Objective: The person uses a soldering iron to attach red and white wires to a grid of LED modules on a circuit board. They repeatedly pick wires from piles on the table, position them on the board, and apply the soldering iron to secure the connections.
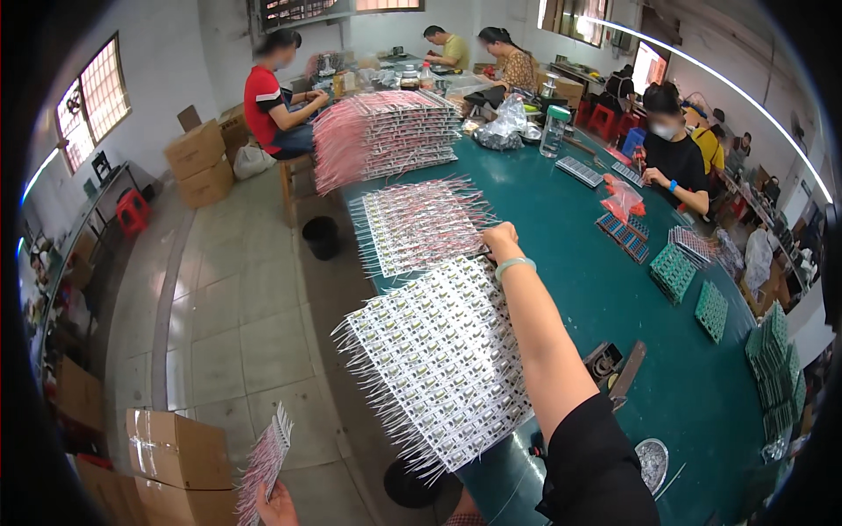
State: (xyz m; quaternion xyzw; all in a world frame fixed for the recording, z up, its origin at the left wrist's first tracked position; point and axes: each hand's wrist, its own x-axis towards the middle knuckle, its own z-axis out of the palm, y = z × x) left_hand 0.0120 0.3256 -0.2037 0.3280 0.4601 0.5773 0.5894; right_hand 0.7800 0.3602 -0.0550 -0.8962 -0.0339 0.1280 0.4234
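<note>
At the lower left, my left hand point(277, 507) is closed on a narrow strip of circuit boards point(279, 443) fringed with thin red and white wires. It is held beyond the table's edge. My right arm reaches forward over the table, a pale bangle at the wrist. The right hand point(501, 238) is closed at the right corner of a flat circuit board panel point(412, 228) with red and white wires; what its fingers grip is hidden. Nearer to me, beside my forearm, lies a larger white panel of boards point(438, 351) with pale wires sticking out along its edge.
A tall stack of wired panels point(408, 131) stands farther along the green table point(561, 280). Green boards point(674, 272), a clear jar point(553, 131) and a metal dish point(652, 463) are on it too. Cartons point(180, 447) stand lower left. Several people work around the table.
</note>
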